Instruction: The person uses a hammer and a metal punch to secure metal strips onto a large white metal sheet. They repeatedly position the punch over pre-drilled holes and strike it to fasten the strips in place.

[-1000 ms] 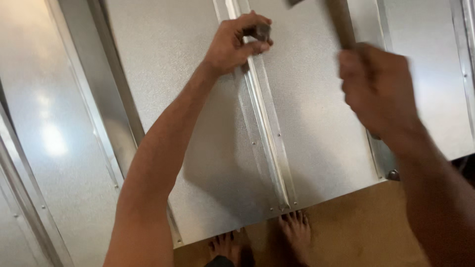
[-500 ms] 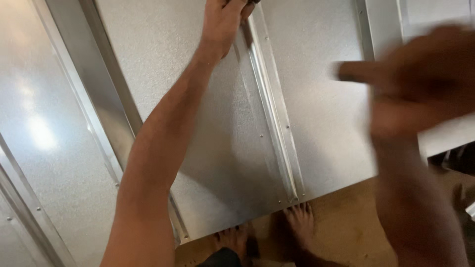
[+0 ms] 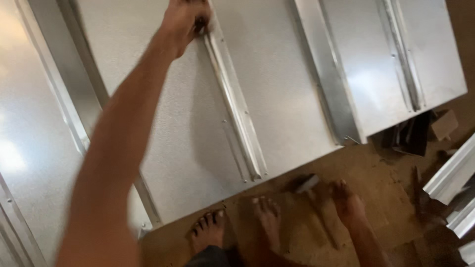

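Note:
My left hand (image 3: pixel 185 20) reaches to the top of the view and pinches a small dark piece against the raised metal rib (image 3: pixel 232 99) of a large grey sheet-metal panel (image 3: pixel 277 84). My right hand (image 3: pixel 346 202) is low, down at the brown floor, blurred, with its fingers by a hammer (image 3: pixel 309 184) that lies there, its wooden handle pointing toward me. Whether the fingers still grip the hammer is not clear. My bare feet (image 3: pixel 208 230) stand at the panel's near edge.
More ribbed metal panels (image 3: pixel 396 59) stand to the right and a shiny one (image 3: pixel 29 138) to the left. Dark scraps and a cardboard piece (image 3: pixel 443 123) lie at the right, beside white metal strips (image 3: pixel 450 173).
My right hand has swung from up at the panel, where it held the hammer raised, down to the floor with the hammer. The view has shifted; my left hand stays on the rib.

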